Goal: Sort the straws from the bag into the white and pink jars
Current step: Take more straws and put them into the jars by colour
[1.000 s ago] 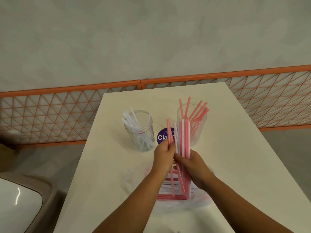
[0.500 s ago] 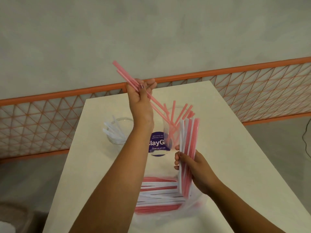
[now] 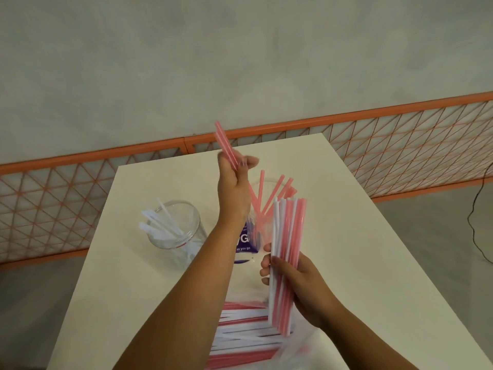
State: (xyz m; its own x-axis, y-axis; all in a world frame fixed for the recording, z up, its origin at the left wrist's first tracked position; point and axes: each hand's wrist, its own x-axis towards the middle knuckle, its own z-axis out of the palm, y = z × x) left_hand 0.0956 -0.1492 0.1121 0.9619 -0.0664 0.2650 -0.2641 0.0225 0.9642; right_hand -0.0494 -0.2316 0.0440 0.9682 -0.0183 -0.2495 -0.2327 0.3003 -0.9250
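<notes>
The left hand (image 3: pixel 234 193) is raised above the table and pinches two pink straws (image 3: pixel 226 148) between thumb and fingertips; the straws point up and to the left, and their lower part goes behind the hand toward the jar with pink straws (image 3: pixel 269 201). This jar is clear, stands just behind the left wrist and already has several pink straws leaning in it. The right hand (image 3: pixel 301 284) grips a bundle of mixed straws (image 3: pixel 286 257), white and pink, almost upright; the fingers are curled around its middle. The lower ends of the bundle are above the clear bag (image 3: pixel 248 335), which lies flat at the near edge of the white table (image 3: pixel 373 249) with more pink and white straws inside. To the left stands the jar with white straws (image 3: pixel 176 231), well apart from both hands. A purple label (image 3: pixel 244 243) is between the two jars, partly hidden by the left forearm. Behind the table runs an orange lattice fence (image 3: pixel 400 145).
</notes>
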